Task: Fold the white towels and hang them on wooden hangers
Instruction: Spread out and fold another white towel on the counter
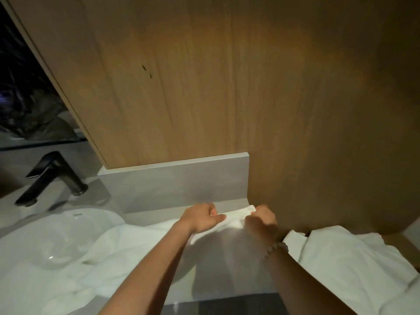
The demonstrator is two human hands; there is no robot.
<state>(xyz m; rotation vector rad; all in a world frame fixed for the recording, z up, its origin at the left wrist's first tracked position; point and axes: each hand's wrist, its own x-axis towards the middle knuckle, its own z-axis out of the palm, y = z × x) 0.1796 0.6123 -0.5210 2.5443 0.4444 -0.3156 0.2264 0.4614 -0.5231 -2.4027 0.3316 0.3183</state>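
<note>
A white towel (227,251) lies spread over the grey counter and partly over the sink. My left hand (201,218) pinches its far edge between thumb and curled fingers. My right hand (261,220), with a bead bracelet on the wrist, grips the same far edge near the towel's corner, close to the wooden wall. More white towel cloth (354,267) lies bunched at the right. No wooden hanger is in view.
A white round sink (75,220) sits at the left with a black tap (52,176) behind it. A grey backsplash (177,185) and wood panel walls (204,87) close off the back and right. A mirror (20,92) is at the upper left.
</note>
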